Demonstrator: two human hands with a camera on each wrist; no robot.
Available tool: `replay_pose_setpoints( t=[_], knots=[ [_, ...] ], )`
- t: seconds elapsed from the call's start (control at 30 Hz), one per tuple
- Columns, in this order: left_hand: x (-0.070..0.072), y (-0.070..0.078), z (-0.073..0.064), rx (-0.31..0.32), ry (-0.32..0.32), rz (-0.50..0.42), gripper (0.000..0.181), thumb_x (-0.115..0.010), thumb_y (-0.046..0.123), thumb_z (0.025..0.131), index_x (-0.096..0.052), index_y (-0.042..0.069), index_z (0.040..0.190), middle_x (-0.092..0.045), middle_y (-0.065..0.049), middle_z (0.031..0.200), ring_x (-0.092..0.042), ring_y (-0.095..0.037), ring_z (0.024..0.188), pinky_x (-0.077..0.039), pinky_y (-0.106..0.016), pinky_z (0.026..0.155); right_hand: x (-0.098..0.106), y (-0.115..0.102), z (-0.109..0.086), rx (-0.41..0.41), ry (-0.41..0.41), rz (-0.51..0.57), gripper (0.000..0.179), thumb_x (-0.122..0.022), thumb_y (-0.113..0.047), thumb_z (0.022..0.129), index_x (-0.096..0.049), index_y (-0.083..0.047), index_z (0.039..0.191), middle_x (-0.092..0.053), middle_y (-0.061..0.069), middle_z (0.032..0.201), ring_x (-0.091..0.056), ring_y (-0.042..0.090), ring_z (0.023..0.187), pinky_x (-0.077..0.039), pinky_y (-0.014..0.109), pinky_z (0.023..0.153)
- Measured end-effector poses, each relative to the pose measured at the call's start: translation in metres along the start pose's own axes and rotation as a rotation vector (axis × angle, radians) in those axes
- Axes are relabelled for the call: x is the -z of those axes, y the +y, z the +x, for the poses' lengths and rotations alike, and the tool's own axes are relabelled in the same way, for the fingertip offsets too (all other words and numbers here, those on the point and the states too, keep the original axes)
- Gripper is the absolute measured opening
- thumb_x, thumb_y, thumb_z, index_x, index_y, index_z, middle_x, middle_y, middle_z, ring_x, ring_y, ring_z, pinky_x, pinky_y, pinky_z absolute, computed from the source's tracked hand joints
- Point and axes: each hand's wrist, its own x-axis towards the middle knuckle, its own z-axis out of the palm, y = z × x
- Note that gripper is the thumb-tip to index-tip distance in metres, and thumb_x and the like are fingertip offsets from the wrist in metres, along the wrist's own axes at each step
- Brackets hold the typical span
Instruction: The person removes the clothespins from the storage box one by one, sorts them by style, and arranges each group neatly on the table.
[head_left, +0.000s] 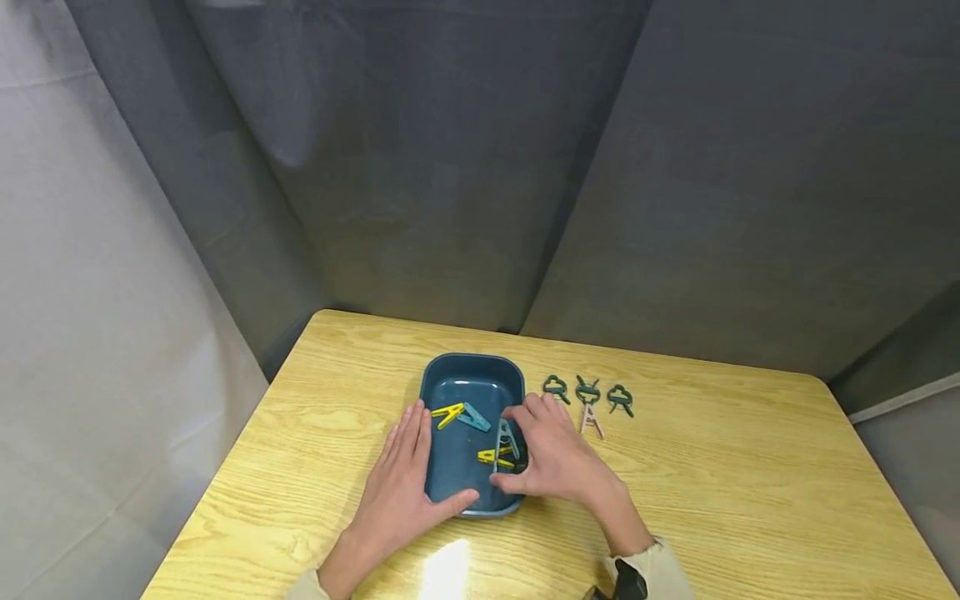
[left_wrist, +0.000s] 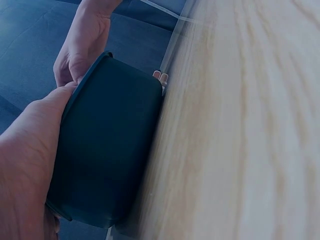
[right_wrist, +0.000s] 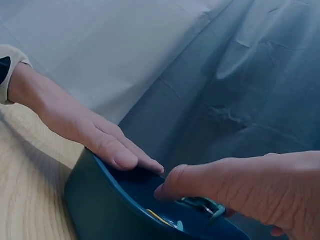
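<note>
A dark blue-green plastic basin [head_left: 448, 475] stands on the table. My left hand [head_left: 397, 487] lies with fairly straight fingers along its left rim, the thumb reaching over the near edge. Above the basin's right side, my right hand [head_left: 558, 454] pinches a grey-teal clothespin [head_left: 507, 437] between thumb and fingers. In the right wrist view this clothespin [right_wrist: 212, 207] shows partly behind the thumb. Inside the basin lie a yellow clothespin [head_left: 449, 413], a blue clothespin [head_left: 475, 418] touching it, and another yellow clothespin [head_left: 487, 457] partly covered by the held one.
Right of the basin, a pink clothespin [head_left: 591, 422] lies on the wooden table [head_left: 720, 483]. Beside it are three dark green clips, including the rightmost clip [head_left: 620, 398]. Grey curtains [head_left: 465, 167] hang behind the table's far edge.
</note>
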Motion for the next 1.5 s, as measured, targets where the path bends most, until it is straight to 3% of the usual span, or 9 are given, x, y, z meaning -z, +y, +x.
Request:
replay_pose_setpoints(
  t=[0.8, 0.97, 1.13, 1.33, 1.5],
  knots=[
    [-0.001, 0.0, 0.0, 0.001, 0.009, -0.017, 0.129, -0.05, 0.093, 0.081, -0.014, 0.003, 0.167, -0.009, -0.009, 0.176, -0.008, -0.026, 0.162, -0.017, -0.044, 0.13, 0.016, 0.039, -0.021, -0.068, 0.054, 0.013, 0.086, -0.095, -0.052, 0.063, -0.064, -0.006, 0.128, -0.062, 0.009, 0.114, -0.044, 0.024, 0.101, -0.041, 0.042, 0.087],
    [-0.001, 0.0, 0.0, 0.0, 0.008, -0.017, 0.129, -0.05, 0.093, 0.081, -0.014, 0.004, 0.167, -0.008, -0.009, 0.176, -0.008, -0.026, 0.162, -0.017, -0.045, 0.13, 0.021, 0.046, -0.024, -0.086, 0.037, 0.023, 0.085, -0.096, -0.049, 0.063, -0.064, -0.007, 0.13, -0.06, 0.007, 0.106, -0.043, 0.024, 0.097, -0.039, 0.041, 0.085],
    [0.0, 0.001, 0.001, -0.011, 0.018, -0.02, 0.128, -0.051, 0.092, 0.082, -0.016, 0.002, 0.167, -0.01, -0.011, 0.176, -0.01, -0.028, 0.162, -0.018, -0.046, 0.129, 0.026, 0.057, -0.026, -0.131, 0.023, 0.029, 0.088, -0.098, -0.045, 0.062, -0.062, -0.008, 0.133, -0.061, 0.006, 0.111, -0.047, 0.026, 0.103, -0.042, 0.047, 0.09],
    [0.001, 0.0, 0.002, -0.012, 0.021, -0.014, 0.128, -0.051, 0.092, 0.082, -0.018, 0.002, 0.166, -0.01, -0.01, 0.176, -0.009, -0.028, 0.162, -0.018, -0.046, 0.129, 0.03, 0.079, -0.029, -0.168, 0.011, 0.051, 0.087, -0.099, -0.039, 0.062, -0.061, -0.006, 0.133, -0.059, 0.007, 0.097, -0.043, 0.024, 0.091, -0.035, 0.042, 0.081],
    [0.001, 0.0, 0.0, -0.007, 0.016, -0.017, 0.128, -0.05, 0.092, 0.082, -0.017, 0.002, 0.166, -0.011, -0.01, 0.176, -0.011, -0.029, 0.162, -0.019, -0.046, 0.129, 0.03, 0.096, -0.037, -0.228, -0.017, 0.074, 0.087, -0.098, -0.036, 0.065, -0.059, -0.005, 0.136, -0.061, 0.011, 0.103, -0.046, 0.028, 0.096, -0.037, 0.046, 0.084]
  ],
)
